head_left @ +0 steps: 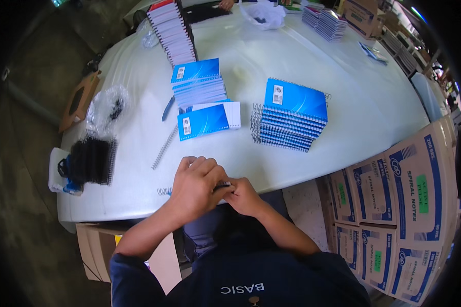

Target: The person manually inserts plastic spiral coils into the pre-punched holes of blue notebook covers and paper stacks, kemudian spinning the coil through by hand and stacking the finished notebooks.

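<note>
White tabletop (369, 117); coil (163, 192) beside left grip (195, 183)

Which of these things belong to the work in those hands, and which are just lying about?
Probably part of the work:
held item, mostly hidden, between left hand and right hand
loose coil
middle blue stack
right blue stack

Probably just lying about:
white bag
clear plastic
brown cartons
</note>
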`<state>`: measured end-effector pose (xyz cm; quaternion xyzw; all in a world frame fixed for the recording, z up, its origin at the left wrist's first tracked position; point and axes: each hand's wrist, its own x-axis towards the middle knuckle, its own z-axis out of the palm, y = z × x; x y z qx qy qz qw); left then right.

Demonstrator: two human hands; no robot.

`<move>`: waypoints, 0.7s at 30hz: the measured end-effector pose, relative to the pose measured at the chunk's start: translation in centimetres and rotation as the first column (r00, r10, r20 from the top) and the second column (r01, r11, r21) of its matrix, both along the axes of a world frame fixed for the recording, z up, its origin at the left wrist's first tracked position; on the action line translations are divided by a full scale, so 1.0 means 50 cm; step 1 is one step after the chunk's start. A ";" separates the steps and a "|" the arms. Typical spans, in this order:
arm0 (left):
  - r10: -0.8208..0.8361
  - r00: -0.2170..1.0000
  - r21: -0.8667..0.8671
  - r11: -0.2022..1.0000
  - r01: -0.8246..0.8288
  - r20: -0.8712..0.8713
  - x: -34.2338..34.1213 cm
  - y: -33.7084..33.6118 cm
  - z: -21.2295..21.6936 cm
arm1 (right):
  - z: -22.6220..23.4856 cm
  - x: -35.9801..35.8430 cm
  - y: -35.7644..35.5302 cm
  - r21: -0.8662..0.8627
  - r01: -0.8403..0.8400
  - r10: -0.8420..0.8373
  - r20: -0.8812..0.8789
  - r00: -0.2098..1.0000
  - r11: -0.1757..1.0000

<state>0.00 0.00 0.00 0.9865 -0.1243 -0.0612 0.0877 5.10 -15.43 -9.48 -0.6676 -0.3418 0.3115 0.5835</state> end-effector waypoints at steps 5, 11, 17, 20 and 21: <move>0.456 0.451 -0.483 0.874 -0.061 0.767 0.048 -0.087 0.057 | 0.096 0.021 -0.100 0.586 0.420 -0.432 -0.128 0.893 0.693; 0.498 0.796 -0.939 0.184 0.290 0.344 0.179 -0.241 0.054 | 0.194 0.133 -0.103 0.629 0.738 -0.960 0.049 0.276 0.244; 0.173 0.627 -0.363 0.913 0.188 0.759 0.299 -0.251 0.008 | 0.118 0.248 -0.183 0.524 0.821 -0.966 0.010 0.258 0.225; 0.469 0.478 -0.565 0.822 0.072 0.743 0.319 -0.223 -0.014 | 0.113 0.253 -0.167 0.557 0.814 -0.981 0.005 0.196 0.166; 0.600 0.378 -0.656 0.754 0.029 0.706 0.325 -0.216 -0.019 | 0.111 0.253 -0.162 0.548 0.821 -0.981 -0.001 0.196 0.164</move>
